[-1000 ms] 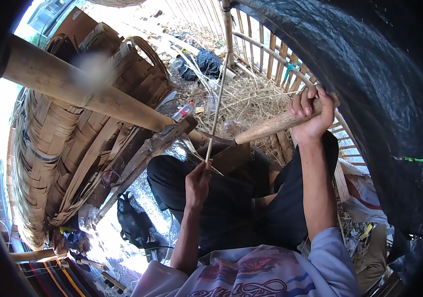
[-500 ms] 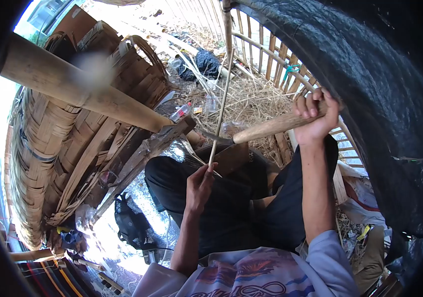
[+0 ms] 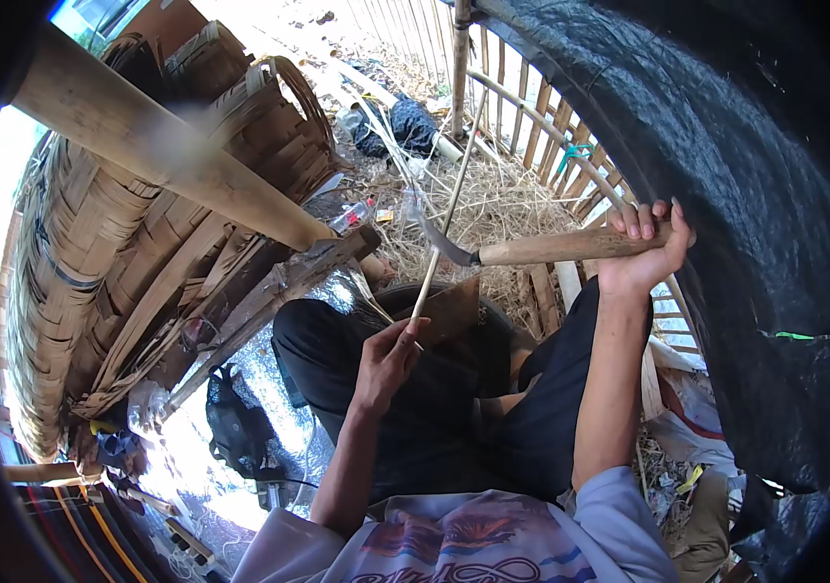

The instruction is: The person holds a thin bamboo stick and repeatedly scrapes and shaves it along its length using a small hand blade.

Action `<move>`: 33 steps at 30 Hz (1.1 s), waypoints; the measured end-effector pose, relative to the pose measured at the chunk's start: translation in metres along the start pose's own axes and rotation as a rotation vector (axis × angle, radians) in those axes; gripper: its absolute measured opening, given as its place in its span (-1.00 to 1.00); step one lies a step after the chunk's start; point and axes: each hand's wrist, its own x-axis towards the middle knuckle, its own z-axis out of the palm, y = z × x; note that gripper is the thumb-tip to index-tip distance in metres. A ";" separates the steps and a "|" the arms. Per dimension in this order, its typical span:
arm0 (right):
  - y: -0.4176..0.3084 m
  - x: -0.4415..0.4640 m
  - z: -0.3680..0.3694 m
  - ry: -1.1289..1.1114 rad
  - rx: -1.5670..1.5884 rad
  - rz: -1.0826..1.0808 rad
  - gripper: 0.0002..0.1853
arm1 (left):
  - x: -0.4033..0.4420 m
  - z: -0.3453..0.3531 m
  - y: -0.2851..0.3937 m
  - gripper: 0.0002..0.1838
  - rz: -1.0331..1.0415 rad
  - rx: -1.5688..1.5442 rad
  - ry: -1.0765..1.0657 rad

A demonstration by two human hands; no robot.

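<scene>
My left hand pinches the lower end of a thin bamboo strip, which slants up and away from me. In my right hand is a curved-blade knife with a long, thick wooden handle. My fingers wrap round the far end of that handle. The knife's hooked metal blade crosses the bamboo strip above my left hand; whether it touches cannot be made out. Under the strip, a flat brown piece rests by my knees.
A thick bamboo pole crosses the upper left, before stacked woven bamboo baskets. Black plastic sheeting hangs at right beside a slatted bamboo fence. Shavings litter the ground ahead. A black bag lies at left.
My right hand has moved slightly right and down with the knife, and its blade now points upward across the strip. The camera view has shifted a little. My left hand keeps its pinch.
</scene>
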 end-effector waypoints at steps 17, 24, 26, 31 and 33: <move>-0.010 0.004 -0.011 0.214 -0.206 -0.018 -0.75 | 0.001 -0.003 0.249 -0.84 1.239 -0.369 0.304; -0.011 -0.003 -0.008 0.154 -0.324 -0.102 -0.81 | 0.098 0.003 0.043 -0.70 0.741 -0.105 0.149; -0.011 -0.008 -0.009 0.125 -0.357 -0.136 -0.84 | 0.096 0.004 0.018 -0.70 0.595 -0.067 0.142; -0.008 -0.009 -0.006 0.133 -0.394 -0.157 -0.84 | 0.088 0.011 -0.010 -0.76 0.554 -0.185 0.095; -0.004 -0.007 -0.011 0.093 -0.288 -0.079 -0.89 | 0.088 0.008 -0.016 -0.75 0.575 -0.157 0.108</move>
